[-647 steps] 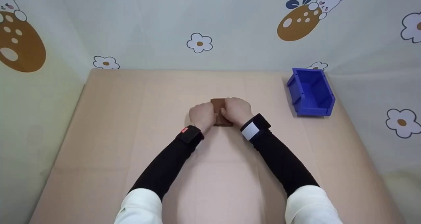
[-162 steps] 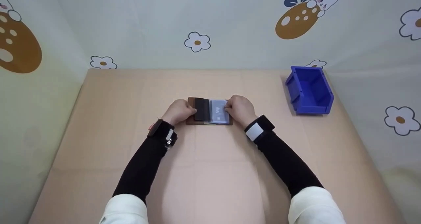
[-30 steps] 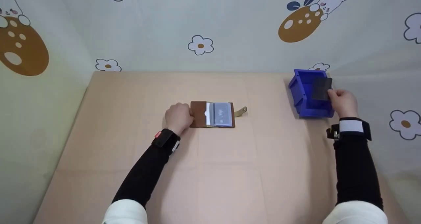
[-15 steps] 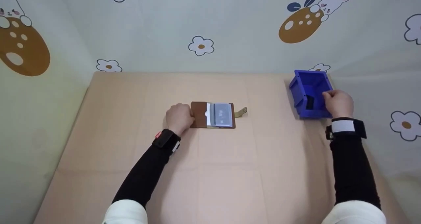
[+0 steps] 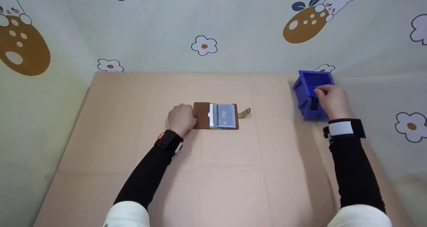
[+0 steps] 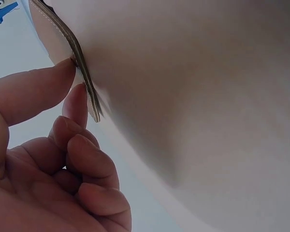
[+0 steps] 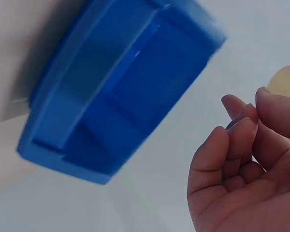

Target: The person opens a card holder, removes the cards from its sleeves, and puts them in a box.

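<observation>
In the head view a brown card holder (image 5: 201, 115) lies unfolded on the table. Clear plastic sleeves (image 5: 227, 116) fill its right half, and a white card edge (image 5: 211, 115) shows near the fold. A snap strap (image 5: 245, 113) sticks out to the right. My left hand (image 5: 181, 119) pinches the holder's left edge (image 6: 89, 92) between thumb and forefinger. My right hand (image 5: 334, 102) is over the right side of the blue bin (image 5: 303, 94), thumb and fingers loosely bent with nothing visible between them. Inside the bin is a dark card (image 5: 314, 103), partly hidden by that hand.
The bin stands at the table's (image 5: 230, 180) back right corner. Patterned cloth walls (image 5: 160, 30) rise behind the table and on both sides.
A second ago my right hand held the dark card over the bin; now the card is inside, let go. That hand has shifted left across the bin. My left hand stays put.
</observation>
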A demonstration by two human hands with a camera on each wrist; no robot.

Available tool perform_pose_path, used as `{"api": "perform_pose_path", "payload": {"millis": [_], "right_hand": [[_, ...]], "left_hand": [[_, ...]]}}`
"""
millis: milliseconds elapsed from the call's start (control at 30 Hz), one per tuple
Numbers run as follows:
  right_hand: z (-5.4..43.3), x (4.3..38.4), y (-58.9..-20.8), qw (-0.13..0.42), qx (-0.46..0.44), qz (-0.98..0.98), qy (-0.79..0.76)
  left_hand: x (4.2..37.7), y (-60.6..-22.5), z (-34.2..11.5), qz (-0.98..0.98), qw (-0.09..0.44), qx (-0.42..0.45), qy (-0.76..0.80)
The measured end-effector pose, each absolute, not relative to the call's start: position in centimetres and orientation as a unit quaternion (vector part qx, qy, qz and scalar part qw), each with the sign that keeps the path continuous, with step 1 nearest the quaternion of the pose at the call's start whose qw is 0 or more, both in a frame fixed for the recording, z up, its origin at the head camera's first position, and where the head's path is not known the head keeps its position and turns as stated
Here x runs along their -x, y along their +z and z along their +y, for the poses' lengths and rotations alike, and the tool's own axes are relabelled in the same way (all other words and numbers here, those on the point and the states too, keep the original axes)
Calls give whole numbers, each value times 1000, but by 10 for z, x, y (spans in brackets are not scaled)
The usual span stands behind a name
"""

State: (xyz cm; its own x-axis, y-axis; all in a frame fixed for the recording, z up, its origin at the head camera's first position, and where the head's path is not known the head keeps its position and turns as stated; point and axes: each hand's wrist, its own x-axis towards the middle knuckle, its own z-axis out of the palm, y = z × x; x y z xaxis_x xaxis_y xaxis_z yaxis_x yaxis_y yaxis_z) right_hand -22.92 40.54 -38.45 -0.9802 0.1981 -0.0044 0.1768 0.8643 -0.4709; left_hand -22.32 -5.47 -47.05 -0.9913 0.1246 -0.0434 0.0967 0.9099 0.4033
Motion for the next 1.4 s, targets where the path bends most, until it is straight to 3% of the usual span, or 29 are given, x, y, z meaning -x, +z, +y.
{"api": "perform_pose_path", "payload": {"millis": [300, 867, 1400], "right_hand": [[363, 230, -390, 88, 21, -971, 221], [258, 217, -431, 67, -138, -962, 225], [209, 222, -452, 15, -160, -965, 206]], "left_hand": [[222, -469, -54, 978, 24, -62, 198], [224, -470, -54, 977, 30, -60, 202], [223, -470, -54, 978, 34, -58, 196]]}}
